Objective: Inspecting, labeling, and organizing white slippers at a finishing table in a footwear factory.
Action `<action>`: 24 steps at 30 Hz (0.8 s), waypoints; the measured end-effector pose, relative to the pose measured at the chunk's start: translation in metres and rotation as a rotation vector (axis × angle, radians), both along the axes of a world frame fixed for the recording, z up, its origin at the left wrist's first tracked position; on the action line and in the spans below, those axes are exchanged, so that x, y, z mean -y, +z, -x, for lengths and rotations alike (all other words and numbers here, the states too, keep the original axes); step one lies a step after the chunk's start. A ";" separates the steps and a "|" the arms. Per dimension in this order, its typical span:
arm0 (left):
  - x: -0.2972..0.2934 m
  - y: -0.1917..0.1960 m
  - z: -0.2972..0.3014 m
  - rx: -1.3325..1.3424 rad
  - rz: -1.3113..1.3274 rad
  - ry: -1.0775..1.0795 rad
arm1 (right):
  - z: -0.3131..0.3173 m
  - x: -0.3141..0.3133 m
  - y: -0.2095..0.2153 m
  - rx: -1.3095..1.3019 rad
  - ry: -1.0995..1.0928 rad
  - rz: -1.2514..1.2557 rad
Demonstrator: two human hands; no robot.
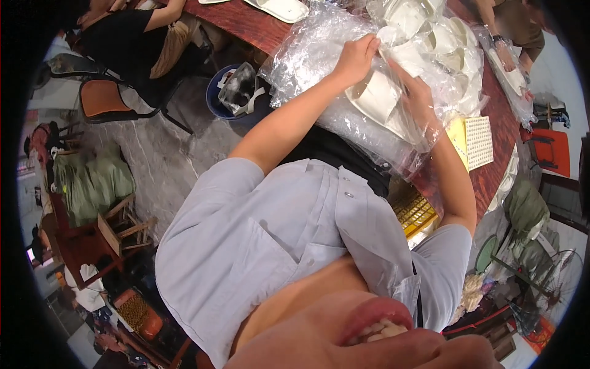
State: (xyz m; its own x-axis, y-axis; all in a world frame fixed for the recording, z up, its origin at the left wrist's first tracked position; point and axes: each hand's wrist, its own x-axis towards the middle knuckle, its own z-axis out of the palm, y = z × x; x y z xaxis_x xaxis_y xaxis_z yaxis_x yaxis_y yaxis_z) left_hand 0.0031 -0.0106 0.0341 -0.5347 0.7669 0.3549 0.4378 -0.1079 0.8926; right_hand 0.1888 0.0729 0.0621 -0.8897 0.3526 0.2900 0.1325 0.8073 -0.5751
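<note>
Upper centre of the frame: left hand (358, 60) pinched closed on the edge of a clear plastic bag (413, 136), right hand (420, 101) just to its right under the film, beside a white slipper (373, 97); cannot tell whether that hand grips it. The slipper lies inside or under the film, upper centre, near a heap of white slippers (452, 52) at upper right. Reddish table (499, 101) beneath; blue bin (214, 92) upper left of centre.
</note>
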 end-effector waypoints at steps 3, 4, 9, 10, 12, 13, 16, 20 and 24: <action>0.022 0.043 0.003 -0.320 0.004 0.189 | -0.011 -0.008 -0.016 -0.215 -0.011 0.226; 0.027 0.055 0.006 -0.400 -0.031 0.200 | -0.015 -0.009 -0.016 -0.209 -0.066 0.226; 0.043 0.050 0.034 -0.361 0.040 0.232 | -0.016 -0.001 -0.001 -0.021 -0.059 -0.107; 0.045 0.040 0.043 -0.429 0.083 0.259 | -0.017 -0.004 -0.005 0.130 -0.086 -0.171; 0.055 0.033 0.049 -0.517 0.139 0.288 | -0.019 0.001 -0.006 0.064 -0.073 -0.183; 0.058 0.029 0.052 -0.519 0.143 0.284 | -0.020 0.003 -0.007 -0.001 -0.057 -0.201; 0.070 0.027 0.052 -0.365 0.178 0.223 | -0.027 -0.002 -0.024 0.192 -0.119 -0.084; 0.076 0.023 0.066 -0.414 0.124 0.245 | -0.038 -0.005 -0.039 0.039 -0.097 -0.118; 0.078 0.006 0.104 -0.483 0.315 0.292 | -0.056 -0.013 -0.042 0.075 -0.221 -0.038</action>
State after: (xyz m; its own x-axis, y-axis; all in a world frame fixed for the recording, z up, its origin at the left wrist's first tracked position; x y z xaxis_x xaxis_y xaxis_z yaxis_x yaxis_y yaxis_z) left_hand -0.1012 -0.0889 0.0400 -0.5732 0.7211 0.3890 0.7699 0.3115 0.5570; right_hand 0.2449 0.0858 0.0202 -0.8116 0.5314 0.2427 0.3499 0.7748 -0.5265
